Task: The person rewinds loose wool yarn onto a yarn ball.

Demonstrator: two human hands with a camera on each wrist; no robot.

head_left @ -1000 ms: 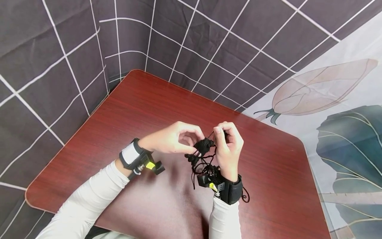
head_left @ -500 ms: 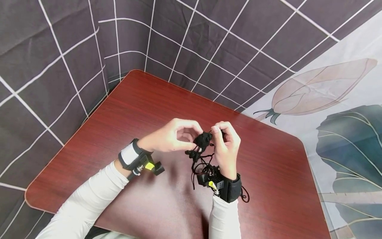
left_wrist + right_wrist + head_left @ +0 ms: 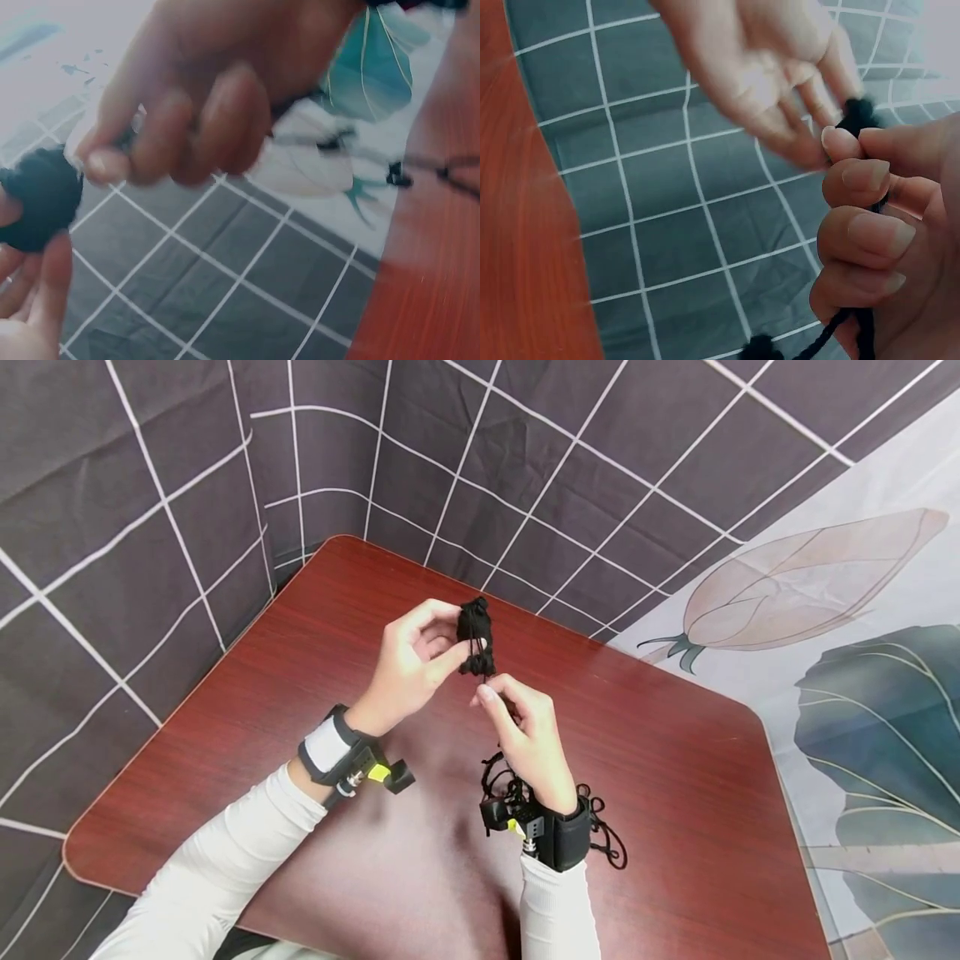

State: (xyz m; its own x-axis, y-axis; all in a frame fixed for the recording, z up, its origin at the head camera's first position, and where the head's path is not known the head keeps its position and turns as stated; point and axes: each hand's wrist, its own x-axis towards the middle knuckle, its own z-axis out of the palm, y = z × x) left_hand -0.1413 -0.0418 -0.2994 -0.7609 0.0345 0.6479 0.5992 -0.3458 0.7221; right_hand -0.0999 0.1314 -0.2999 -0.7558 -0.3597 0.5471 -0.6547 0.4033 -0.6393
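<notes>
A small bundle of wound black cord [image 3: 475, 625] is held up over the far part of the table. My left hand [image 3: 408, 660] grips it between thumb and fingers. Just below the bundle, my right hand [image 3: 529, 733] pinches the strand that runs from it, the other fingers curled in. In the right wrist view two lengths of black cord [image 3: 864, 330] hang out beneath those curled fingers. Loose, tangled cord [image 3: 611, 847] lies on the table around the right wrist, which partly hides it. The left wrist view shows the bundle [image 3: 45, 199] blurred at its left edge.
The reddish-brown table [image 3: 675, 760] has rounded corners. A dark cloth with a white grid [image 3: 420, 460] hangs behind and to the left; a pale cloth with a leaf print [image 3: 885, 735] hangs on the right. Both wrists wear black straps with small cameras.
Both hands have moved up and away from me, the left carrying the bundle, now more upright. My right hand has gone from beside the bundle to below it.
</notes>
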